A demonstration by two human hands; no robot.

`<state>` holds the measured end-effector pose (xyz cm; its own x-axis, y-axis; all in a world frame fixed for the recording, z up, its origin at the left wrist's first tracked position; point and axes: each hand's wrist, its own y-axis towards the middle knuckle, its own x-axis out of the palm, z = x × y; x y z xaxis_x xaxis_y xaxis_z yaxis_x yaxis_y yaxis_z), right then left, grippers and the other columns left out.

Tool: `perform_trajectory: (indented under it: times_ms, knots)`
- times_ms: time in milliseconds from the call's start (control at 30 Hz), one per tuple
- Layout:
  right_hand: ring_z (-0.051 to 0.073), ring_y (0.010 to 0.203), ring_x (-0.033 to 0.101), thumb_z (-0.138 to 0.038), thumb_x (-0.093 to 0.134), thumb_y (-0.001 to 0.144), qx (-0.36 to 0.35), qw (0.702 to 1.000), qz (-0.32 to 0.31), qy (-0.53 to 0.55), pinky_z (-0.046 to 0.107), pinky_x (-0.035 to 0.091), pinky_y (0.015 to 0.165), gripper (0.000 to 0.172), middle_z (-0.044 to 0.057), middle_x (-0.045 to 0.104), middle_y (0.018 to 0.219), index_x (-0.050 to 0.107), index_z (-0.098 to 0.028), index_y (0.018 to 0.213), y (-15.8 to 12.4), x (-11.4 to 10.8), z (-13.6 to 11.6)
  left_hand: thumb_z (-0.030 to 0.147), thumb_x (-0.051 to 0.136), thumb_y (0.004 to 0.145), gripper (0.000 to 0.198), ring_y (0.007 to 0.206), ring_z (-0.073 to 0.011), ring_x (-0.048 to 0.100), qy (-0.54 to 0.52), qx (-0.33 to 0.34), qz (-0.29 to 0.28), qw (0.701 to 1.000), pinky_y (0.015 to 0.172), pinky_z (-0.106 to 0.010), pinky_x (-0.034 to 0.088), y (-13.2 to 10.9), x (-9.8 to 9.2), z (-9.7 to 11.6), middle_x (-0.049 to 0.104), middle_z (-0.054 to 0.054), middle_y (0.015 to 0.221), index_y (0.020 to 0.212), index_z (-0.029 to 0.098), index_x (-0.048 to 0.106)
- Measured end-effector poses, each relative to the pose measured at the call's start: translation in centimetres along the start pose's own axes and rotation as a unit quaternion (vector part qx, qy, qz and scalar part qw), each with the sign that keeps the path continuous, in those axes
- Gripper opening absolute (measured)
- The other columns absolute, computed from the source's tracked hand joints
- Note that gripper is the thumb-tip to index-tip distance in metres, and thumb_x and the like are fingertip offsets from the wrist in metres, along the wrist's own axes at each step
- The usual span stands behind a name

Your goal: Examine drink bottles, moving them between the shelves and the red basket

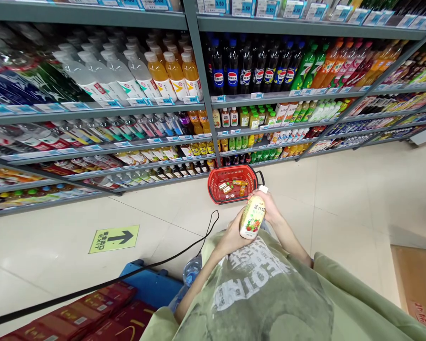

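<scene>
A pale yellow drink bottle (252,219) with a white cap and pictures of fruit on its label is held tilted in front of my shirt. Round its lower left side wrap the fingers of my left hand (232,235). My right hand (270,208) grips its upper right side near the cap; some of those fingers are hidden behind the bottle. On the floor just beyond stands a red shopping basket (213,192) with a dark handle, holding several small packs and orange bottles.
Shelves of bottled drinks (234,71) span the far side. A green exit sign (114,238) is on the floor at left. A black strap (152,261) stretches across the lower left, above a blue pallet (152,282) and red boxes (92,308).
</scene>
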<state>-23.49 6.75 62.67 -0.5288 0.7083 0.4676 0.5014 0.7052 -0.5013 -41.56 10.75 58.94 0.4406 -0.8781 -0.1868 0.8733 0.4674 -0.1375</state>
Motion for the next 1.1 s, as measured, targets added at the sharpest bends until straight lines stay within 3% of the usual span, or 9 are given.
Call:
perform_trajectory:
  times_ms: [133,333,500,633,833,1100]
  knots:
    - [0.022,0.06,0.071,-0.029,0.083,0.066,0.008,0.998,-0.047,-0.037,0.032,0.058,0.059,0.019,0.005,0.073,0.067,0.068,-0.018,0.071,-0.3,0.2,0.1,0.028,0.091,0.067,0.128,0.104,-0.0265,0.073,0.001,-0.014,-0.029,0.999,0.096,-0.041,0.057,-0.2,-0.1,-0.6,0.066,-0.014,0.142,0.169,0.027,0.013]
    - [0.023,0.06,0.071,-0.03,0.088,0.068,0.023,0.998,-0.039,-0.038,0.033,0.057,0.056,0.022,0.006,0.074,0.068,0.068,-0.02,0.069,-0.4,0.4,0.0,0.028,0.088,0.069,0.123,0.094,-0.0254,0.073,0.005,-0.032,-0.044,0.999,0.091,-0.04,0.058,-0.2,-0.5,-1.1,0.076,-0.01,0.122,0.169,0.024,0.016]
    - [0.023,0.062,0.072,-0.032,0.089,0.069,0.033,0.999,-0.028,-0.026,0.033,0.059,0.058,0.024,0.007,0.075,0.071,0.07,-0.019,0.073,-0.1,0.2,0.2,0.026,0.087,0.072,0.122,0.1,-0.0263,0.074,-0.03,-0.013,-0.06,0.998,0.096,-0.041,0.058,-0.1,-0.9,-1.0,0.073,-0.013,0.132,0.17,0.025,0.015]
    - [0.023,0.063,0.073,-0.033,0.091,0.066,0.068,0.998,-0.01,0.008,0.033,0.06,0.059,0.028,0.005,0.076,0.072,0.068,-0.021,0.077,0.3,-0.5,0.7,0.024,0.084,0.076,0.119,0.097,-0.0254,0.076,-0.08,0.002,-0.093,0.992,0.09,-0.038,0.06,-0.4,-1.3,-0.7,0.072,-0.015,0.132,0.17,0.024,0.012]
    - [0.023,0.069,0.076,-0.038,0.085,0.068,0.078,0.994,0.0,0.072,0.033,0.061,0.061,0.03,0.004,0.079,0.083,0.069,-0.022,0.087,0.3,-1.2,0.7,0.028,0.078,0.084,0.102,0.108,-0.0264,0.075,-0.153,-0.002,-0.12,0.981,0.094,-0.038,0.061,-0.6,-1.4,-0.8,0.067,-0.016,0.139,0.169,0.025,0.021]
    - [0.026,0.083,0.078,-0.037,0.075,0.074,0.066,0.994,-0.034,0.076,0.034,0.063,0.066,0.033,0.008,0.082,0.102,0.073,-0.02,0.102,-0.2,-0.6,0.3,0.034,0.083,0.081,0.114,0.11,-0.03,0.075,-0.21,-0.008,-0.112,0.971,0.096,-0.044,0.06,-0.7,-1.3,-0.3,0.061,-0.021,0.146,0.17,0.027,0.011]
